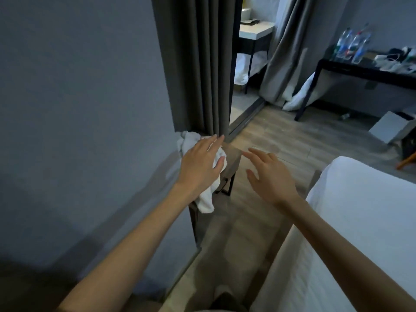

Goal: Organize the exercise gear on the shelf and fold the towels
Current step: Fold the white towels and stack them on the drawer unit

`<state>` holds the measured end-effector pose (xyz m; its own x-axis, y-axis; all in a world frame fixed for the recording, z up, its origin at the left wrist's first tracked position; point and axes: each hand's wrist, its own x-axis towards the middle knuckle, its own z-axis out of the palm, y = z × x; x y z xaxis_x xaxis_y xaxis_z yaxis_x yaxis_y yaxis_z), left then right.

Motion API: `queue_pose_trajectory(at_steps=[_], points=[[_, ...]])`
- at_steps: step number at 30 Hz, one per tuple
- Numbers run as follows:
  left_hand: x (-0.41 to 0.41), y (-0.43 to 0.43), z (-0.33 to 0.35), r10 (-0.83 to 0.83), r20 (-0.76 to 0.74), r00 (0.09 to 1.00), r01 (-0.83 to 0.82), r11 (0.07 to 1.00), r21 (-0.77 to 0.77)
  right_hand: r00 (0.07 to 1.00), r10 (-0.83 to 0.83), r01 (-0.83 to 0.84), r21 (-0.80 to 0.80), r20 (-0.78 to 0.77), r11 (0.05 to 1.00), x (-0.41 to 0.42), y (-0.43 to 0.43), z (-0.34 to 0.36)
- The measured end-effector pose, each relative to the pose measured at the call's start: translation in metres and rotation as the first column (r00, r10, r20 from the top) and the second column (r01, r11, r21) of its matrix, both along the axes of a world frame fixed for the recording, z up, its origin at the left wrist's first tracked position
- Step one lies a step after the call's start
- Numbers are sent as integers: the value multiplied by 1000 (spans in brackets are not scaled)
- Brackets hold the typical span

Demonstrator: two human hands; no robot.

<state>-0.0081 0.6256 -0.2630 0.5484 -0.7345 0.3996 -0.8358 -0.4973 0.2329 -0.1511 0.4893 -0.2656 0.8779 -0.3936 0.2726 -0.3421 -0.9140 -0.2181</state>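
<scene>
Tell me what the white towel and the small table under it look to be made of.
White towel: soft cloth, likely cotton; it crumples and droops over the edge. Small table: matte wood-look top, maybe laminate; thin black legs, probably metal.

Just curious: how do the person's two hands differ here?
The left hand is over the crumpled white towel on the small table; the right hand hovers over the floor, touching nothing. The left hand's fingers lie together; the right hand's are spread. Both are open, palms down.
</scene>
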Motion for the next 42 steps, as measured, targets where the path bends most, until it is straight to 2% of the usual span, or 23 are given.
queue_pose_trajectory(at_steps=[5,11,15,19,22,28,32,37,39,42], points=[[40,-54,-11,78,-24,997,-78,997,6,990,91,-88,33,-108,996,47,-58,7],[98,-109,-48,187,-69,980,-183,982,55,976,175,-170,47,-130,984,103,-125,-16],[144,-150,-80,235,-191,953,-235,972,22,964,228,-222,61,-138,973,154,-173,-42],[208,-185,-104,348,-307,886,-357,934,26,941,264,-240,131,-210,962,216,-215,-62],[254,-201,-118,447,-337,829,-450,890,72,913,320,-279,186,-255,942,261,-243,-75],[303,-225,-154,545,-437,716,-527,832,173,862,402,-334,251,-308,909,342,-294,-109],[314,-239,-179,592,-473,652,-548,800,246,782,500,-398,319,-373,860,395,-316,-139],[318,-257,-217,673,-499,546,-634,721,279,633,660,-519,409,-406,750,458,-325,-186],[317,-262,-230,743,-479,468,-697,643,317,571,700,-554,427,-429,714,481,-324,-207],[308,-267,-248,864,-415,284,-797,453,398,458,763,-638,429,-456,640,510,-318,-240]])
